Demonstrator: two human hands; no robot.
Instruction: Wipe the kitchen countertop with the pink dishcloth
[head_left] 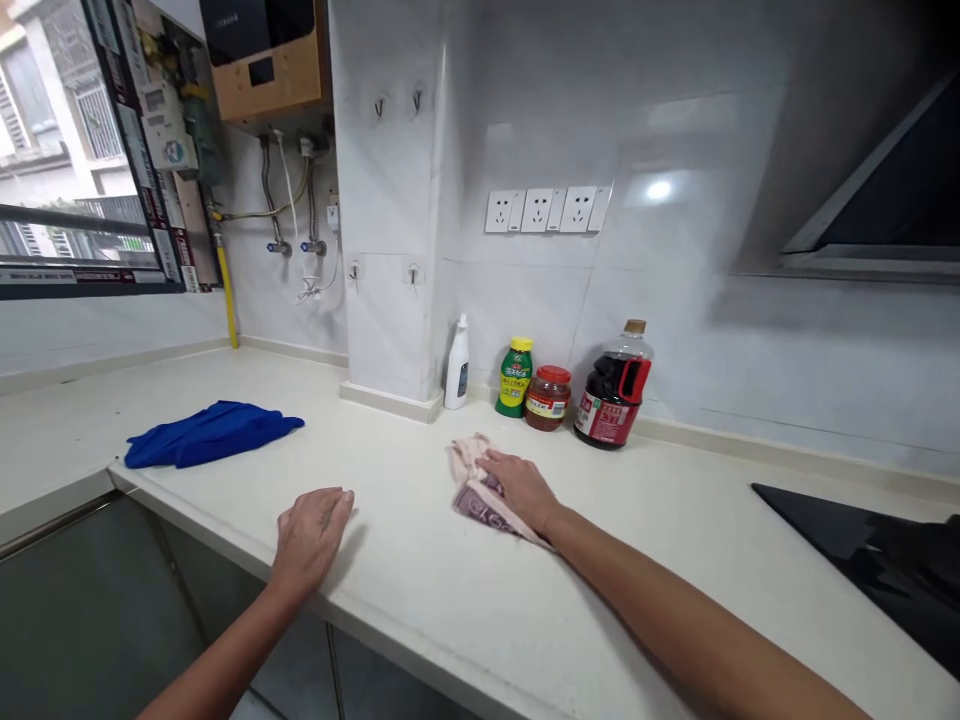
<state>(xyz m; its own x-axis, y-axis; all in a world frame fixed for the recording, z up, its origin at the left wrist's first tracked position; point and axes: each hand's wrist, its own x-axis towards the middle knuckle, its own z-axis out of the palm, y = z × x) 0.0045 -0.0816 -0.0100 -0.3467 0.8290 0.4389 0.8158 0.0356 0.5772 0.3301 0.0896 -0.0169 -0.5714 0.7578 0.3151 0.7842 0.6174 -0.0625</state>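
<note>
A pink cloth (466,462) with a purple printed part lies bunched on the white countertop (405,600). My right hand (523,490) presses down on it, fingers closed on the fabric; part of the cloth is hidden under the palm and wrist. Over the counter's front edge, my left hand (313,530) hovers with its fingers curled in and nothing seen in it. Farther left, a crumpled blue cloth (214,435) rests on the counter, apart from both hands.
Along the wall stand a white spray bottle (457,365), a green bottle with yellow cap (514,378), a red-lidded jar (548,398) and a large dark-liquid bottle (613,390). A black cooktop (862,545) lies right; a wall pillar (386,330) juts out behind.
</note>
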